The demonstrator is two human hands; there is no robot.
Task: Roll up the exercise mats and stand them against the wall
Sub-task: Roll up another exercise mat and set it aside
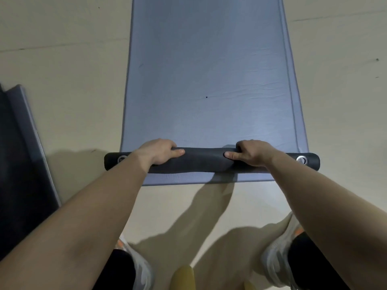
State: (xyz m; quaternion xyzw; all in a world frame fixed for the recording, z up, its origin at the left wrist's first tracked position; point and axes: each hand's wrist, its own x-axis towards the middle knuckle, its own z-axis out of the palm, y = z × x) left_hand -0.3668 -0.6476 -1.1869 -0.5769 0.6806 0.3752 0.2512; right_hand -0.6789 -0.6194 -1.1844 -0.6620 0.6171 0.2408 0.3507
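Note:
A blue-grey exercise mat (209,70) lies flat on the floor, stretching away from me. Its near end is curled into a thin dark roll (203,161) with a metal eyelet near each end. My left hand (161,151) grips the roll left of centre, fingers over the top and thumb along the front. My right hand (250,152) grips it right of centre in the same way. A strip of blue mat shows below the roll, towards my feet.
A second dark mat (18,155) with a grey edge lies on the floor at the left. The floor (62,59) is pale beige. My two feet in light shoes (278,252) stand below the roll, on either side.

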